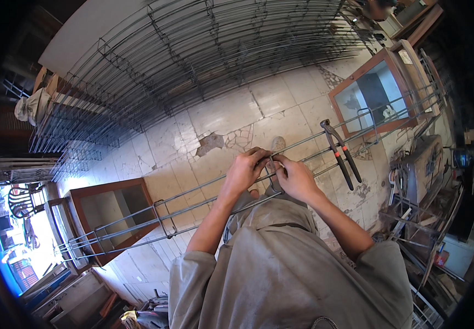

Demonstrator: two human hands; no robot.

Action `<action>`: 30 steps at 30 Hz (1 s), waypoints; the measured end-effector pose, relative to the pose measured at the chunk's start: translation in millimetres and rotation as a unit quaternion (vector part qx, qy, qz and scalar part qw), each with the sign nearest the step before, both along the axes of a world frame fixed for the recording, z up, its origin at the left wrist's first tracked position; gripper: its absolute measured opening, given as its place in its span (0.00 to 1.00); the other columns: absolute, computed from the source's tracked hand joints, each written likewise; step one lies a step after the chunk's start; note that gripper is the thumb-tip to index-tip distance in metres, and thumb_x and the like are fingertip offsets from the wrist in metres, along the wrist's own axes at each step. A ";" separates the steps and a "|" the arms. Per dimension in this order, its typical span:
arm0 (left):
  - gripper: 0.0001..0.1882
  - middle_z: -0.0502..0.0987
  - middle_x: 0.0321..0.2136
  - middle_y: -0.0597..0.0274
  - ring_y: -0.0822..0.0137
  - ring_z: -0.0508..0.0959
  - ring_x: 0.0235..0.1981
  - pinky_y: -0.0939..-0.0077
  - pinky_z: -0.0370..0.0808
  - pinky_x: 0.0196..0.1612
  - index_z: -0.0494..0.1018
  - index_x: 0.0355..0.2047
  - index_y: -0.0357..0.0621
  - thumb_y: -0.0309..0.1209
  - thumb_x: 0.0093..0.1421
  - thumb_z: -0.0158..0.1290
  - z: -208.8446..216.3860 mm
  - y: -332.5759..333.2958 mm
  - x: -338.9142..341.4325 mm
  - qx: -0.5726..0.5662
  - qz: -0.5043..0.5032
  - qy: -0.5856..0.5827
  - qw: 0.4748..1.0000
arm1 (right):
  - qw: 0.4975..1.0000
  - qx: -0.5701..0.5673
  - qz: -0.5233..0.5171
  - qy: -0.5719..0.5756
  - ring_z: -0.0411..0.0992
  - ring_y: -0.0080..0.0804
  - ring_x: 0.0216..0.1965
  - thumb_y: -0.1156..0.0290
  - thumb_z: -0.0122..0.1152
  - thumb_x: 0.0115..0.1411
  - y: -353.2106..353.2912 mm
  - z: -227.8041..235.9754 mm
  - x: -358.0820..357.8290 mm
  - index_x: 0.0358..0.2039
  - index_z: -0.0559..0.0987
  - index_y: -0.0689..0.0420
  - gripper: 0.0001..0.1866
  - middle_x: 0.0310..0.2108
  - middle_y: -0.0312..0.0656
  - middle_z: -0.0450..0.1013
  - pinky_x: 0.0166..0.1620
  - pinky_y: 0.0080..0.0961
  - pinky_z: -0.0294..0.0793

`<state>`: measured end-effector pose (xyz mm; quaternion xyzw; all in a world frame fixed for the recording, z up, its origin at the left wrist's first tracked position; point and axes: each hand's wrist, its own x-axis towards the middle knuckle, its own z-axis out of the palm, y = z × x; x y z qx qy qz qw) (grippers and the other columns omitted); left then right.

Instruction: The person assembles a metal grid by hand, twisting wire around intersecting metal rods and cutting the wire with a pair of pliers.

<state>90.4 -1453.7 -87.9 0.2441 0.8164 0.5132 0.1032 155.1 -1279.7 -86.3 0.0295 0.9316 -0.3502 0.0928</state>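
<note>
Over the floor [270,104], my left hand [243,170] and right hand [298,178] pinch the steel cage [164,217]. Jolting it could drop the pincers [332,140].

Steel-rod cage [161,220] with square stirrups, held at mid-length by two bare hands.
Left hand [243,170] and right hand [296,178]: fingertips close together, pinched on the upper rod at a stirrup. Pincers [337,147], black handles with orange bands, lying across the rods right of the hands. Beyond: stacked wire cages [182,55] on a cracked tile floor [226,115]; wood-framed glazed cabinets, one left [124,205], one right [382,82].
</note>
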 end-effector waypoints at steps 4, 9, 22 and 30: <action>0.10 0.81 0.35 0.50 0.49 0.82 0.35 0.63 0.77 0.38 0.80 0.41 0.37 0.23 0.58 0.58 -4.9 -2.4 -0.4 -0.002 0.003 0.009 1.000 | 0.994 0.100 -0.046 -0.022 0.79 0.47 0.28 0.66 0.55 0.62 -17.1 26.6 -2.3 0.46 0.81 0.51 0.14 0.23 0.45 0.79 0.34 0.42 0.76; 0.10 0.81 0.37 0.50 0.48 0.81 0.36 0.63 0.77 0.39 0.79 0.41 0.37 0.23 0.58 0.57 -5.1 -2.4 -1.0 -0.011 -0.003 0.008 1.000 | 0.961 0.250 -0.017 0.116 0.79 0.42 0.35 0.67 0.56 0.61 -15.4 23.1 -3.4 0.43 0.83 0.48 0.12 0.29 0.42 0.80 0.51 0.49 0.68; 0.10 0.81 0.37 0.51 0.48 0.81 0.38 0.62 0.77 0.40 0.79 0.41 0.38 0.24 0.59 0.57 -11.8 -2.1 1.4 -0.023 0.020 -0.009 1.000 | 0.998 0.042 0.021 0.046 0.74 0.49 0.43 0.70 0.55 0.62 -9.0 18.4 -3.4 0.41 0.75 0.60 0.10 0.36 0.50 0.77 0.52 0.49 0.63; 0.10 0.81 0.37 0.52 0.48 0.81 0.36 0.62 0.77 0.39 0.80 0.41 0.39 0.25 0.59 0.58 -10.4 -2.2 1.9 -0.009 0.015 0.005 1.000 | 0.987 0.144 0.059 0.032 0.73 0.50 0.44 0.74 0.56 0.57 -11.4 28.8 -10.0 0.37 0.77 0.64 0.09 0.37 0.53 0.76 0.52 0.48 0.67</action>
